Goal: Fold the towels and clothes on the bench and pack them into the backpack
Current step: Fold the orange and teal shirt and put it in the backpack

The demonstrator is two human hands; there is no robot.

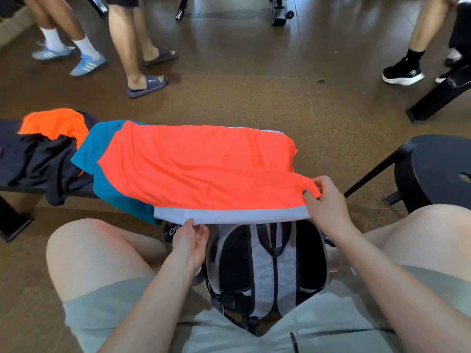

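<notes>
Bright, even indoor light fills the scene, with pale glare streaking the glossy floor at 12 o'clock. Shadows are soft and short beneath the black stool at 3 o'clock. Wide-angle distortion bows the frame edges, and the blue sneakers at 10 o'clock show motion blur; the centre stays sharp.

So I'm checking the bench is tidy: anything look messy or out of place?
Yes: a black garment and an orange one lie crumpled, unfolded, at the bench's left end, the black one drooping over its edge.
</notes>
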